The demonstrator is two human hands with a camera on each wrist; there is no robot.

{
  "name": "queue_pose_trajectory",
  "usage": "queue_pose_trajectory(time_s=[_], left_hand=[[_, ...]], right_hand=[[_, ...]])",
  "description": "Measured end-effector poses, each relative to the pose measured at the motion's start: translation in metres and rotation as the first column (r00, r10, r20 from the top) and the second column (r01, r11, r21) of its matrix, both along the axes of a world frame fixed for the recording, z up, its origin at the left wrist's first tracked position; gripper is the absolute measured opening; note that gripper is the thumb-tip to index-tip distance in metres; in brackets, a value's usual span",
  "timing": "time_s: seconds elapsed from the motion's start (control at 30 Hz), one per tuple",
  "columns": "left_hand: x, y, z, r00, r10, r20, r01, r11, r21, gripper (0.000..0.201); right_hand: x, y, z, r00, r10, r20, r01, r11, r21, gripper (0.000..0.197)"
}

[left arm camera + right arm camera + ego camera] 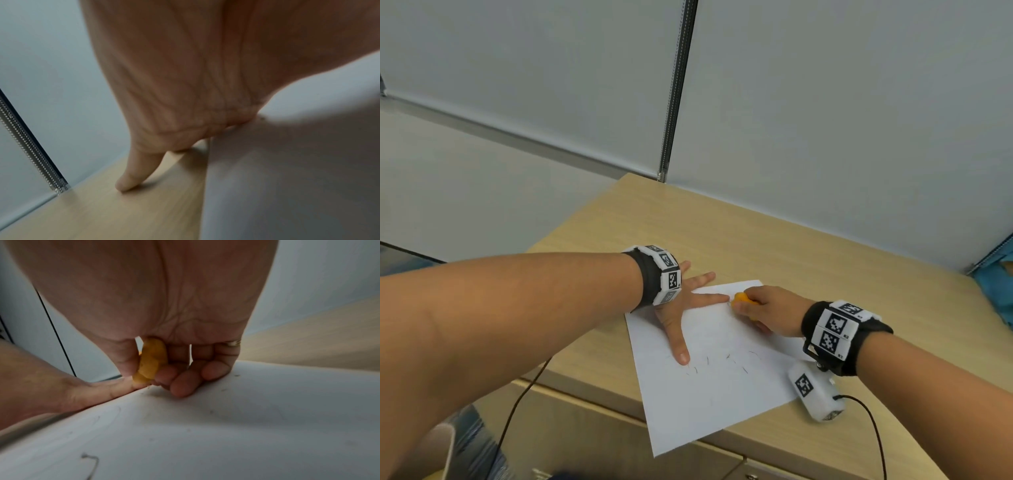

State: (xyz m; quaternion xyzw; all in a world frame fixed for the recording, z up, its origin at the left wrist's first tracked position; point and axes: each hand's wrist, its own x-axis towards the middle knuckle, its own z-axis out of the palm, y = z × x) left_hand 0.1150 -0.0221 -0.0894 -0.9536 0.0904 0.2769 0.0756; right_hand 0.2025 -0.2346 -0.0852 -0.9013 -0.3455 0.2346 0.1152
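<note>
A white sheet of paper [722, 370] with faint pencil marks lies on the wooden desk [756, 240]. My left hand [681, 308] lies flat with spread fingers, pressing the sheet's far left part; its outer fingers reach onto the desk. In the left wrist view, one finger [133, 175] touches the wood beside the paper [287, 178]. My right hand [763, 308] grips a small orange eraser [743, 298] near the sheet's far edge, right at the left index fingertip. The right wrist view shows the eraser [151, 360] pinched between thumb and fingers, its tip on the paper [226, 426].
A white wrist camera unit [816, 394] with a black cable hangs under my right wrist over the desk's front right. Grey partition panels [825, 120] stand behind the desk. Something blue [996, 284] sits at the far right edge. Cabinet fronts lie below the desk's near edge.
</note>
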Motion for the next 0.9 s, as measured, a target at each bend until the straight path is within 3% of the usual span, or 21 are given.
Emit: queue_pose_trajectory(time_s=[0.13,0.23,0.63,0.8,0.9], left_hand=[[0.001,-0.002,0.014,0.999,-0.054,-0.004,0.054,0.998,0.027,0.134],[-0.002,-0.004,0.019,0.998,-0.054,-0.027,0.052,0.996,-0.066,0.128],[0.002,-0.010,-0.002,0.996,-0.073,-0.050,0.072,0.997,-0.035,0.134],[0.004,-0.011,-0.003,0.993,-0.112,-0.025,0.112,0.994,-0.016,0.138],[0.005,-0.010,-0.006,0.992,-0.123,-0.015,0.123,0.992,0.002,0.138]], right_hand=[[-0.007,0.003,-0.001,1.000,-0.020,-0.007,0.020,1.000,0.022,0.037],[-0.013,0.007,-0.001,0.998,0.012,0.055,-0.011,1.000,-0.018,0.035],[-0.030,0.012,-0.001,0.960,0.164,0.226,-0.144,0.984,-0.105,0.034],[-0.084,0.019,0.002,0.902,0.404,0.154,-0.371,0.906,-0.205,0.031],[-0.058,0.021,0.012,0.905,0.373,0.204,-0.315,0.910,-0.270,0.034]])
